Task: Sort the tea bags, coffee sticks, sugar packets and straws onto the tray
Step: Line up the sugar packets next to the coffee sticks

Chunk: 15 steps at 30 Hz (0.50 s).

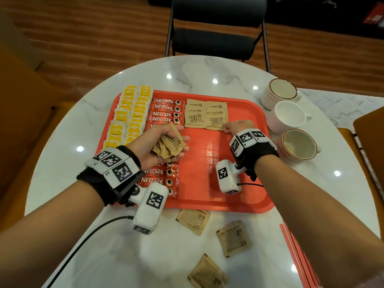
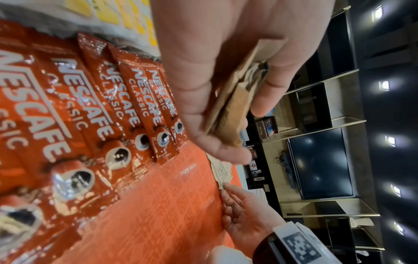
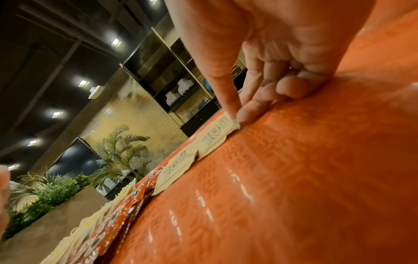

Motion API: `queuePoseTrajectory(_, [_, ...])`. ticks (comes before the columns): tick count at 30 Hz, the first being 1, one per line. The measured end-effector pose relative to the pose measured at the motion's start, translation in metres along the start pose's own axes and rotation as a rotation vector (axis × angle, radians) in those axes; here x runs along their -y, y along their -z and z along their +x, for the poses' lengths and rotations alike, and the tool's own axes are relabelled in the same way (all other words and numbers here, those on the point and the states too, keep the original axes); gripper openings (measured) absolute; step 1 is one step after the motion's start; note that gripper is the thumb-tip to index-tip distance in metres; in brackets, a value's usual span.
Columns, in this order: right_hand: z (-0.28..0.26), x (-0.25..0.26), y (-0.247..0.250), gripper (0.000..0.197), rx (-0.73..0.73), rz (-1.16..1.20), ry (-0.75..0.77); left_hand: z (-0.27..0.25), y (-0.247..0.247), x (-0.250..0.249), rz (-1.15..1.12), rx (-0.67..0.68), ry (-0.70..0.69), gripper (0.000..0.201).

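Nearest the camera, three loose sugar packets [image 1: 233,238] lie printed side down on the white marble desk [image 1: 207,71], below both forearms and just off the near rim of the red tray [image 1: 239,154]. Red straws [image 1: 299,258] lie on the desk under the right forearm.

The left hand [image 1: 160,142] is palm up over the tray, its fingers curled around a small stack of brown sugar packets [image 1: 169,145]; the left wrist view shows the thumb and fingers clamping the stack edge-on. The right hand [image 1: 239,126] reaches to the nearest packet of the right-hand sugar column [image 1: 216,121]; in the right wrist view its thumb and forefinger [image 3: 226,92] pinch that packet's corner against the tray, the other fingers curled and resting on the tray.

Beyond the hands, sugar packets lie in two overlapping columns on the tray. Left of them, beneath and beyond the left hand, runs a column of red Nescafe Classic coffee sticks [image 1: 164,109]. Further left, along the tray's left edge, two columns of yellow tea bags [image 1: 128,115] overlap.

To the right of the right hand, off the tray, three cups [image 1: 288,115] stand on the desk. A dark chair [image 1: 216,28] stands at the far side of the desk.
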State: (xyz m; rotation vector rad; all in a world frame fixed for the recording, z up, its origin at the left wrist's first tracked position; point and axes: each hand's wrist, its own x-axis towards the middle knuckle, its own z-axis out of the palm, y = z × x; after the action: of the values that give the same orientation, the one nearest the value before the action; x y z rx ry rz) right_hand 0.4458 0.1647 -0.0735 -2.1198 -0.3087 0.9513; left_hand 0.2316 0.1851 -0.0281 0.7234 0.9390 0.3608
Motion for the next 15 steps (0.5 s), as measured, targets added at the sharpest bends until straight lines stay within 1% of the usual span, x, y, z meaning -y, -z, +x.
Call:
queuePoseTrajectory(5, [0.0035, -0.0019, 0.0012, 0.018, 0.002, -0.007, 0.000, -0.0008, 0.0023, 0.0022, -0.002, -0.007, 0.008, 0.027])
queuePoseTrajectory(8, [0.0041, -0.0022, 0.0011, 0.006, -0.002, -0.006, 0.001, -0.0009, 0.0022, 0.0023, -0.008, -0.003, 0.015, 0.027])
queuePoseTrajectory(11, [0.0038, -0.0055, 0.0019, 0.010, -0.020, -0.028, 0.027, -0.0013, 0.0021, 0.0017, -0.011, 0.006, 0.016, 0.028])
queuePoseTrajectory(12, [0.0038, -0.0074, 0.0020, 0.014, -0.030, -0.040, 0.049, -0.0014, 0.0020, 0.0015, -0.015, 0.012, 0.017, 0.029])
queuePoseTrajectory(14, [0.0001, -0.0088, 0.0018, 0.022, -0.052, -0.085, 0.128, -0.0021, 0.0020, 0.0010, -0.019, 0.023, 0.017, 0.030])
queuePoseTrajectory(15, [-0.0028, -0.0082, 0.0006, 0.025, -0.057, -0.136, 0.194, -0.0024, 0.0019, 0.0007, -0.018, 0.026, 0.017, 0.030])
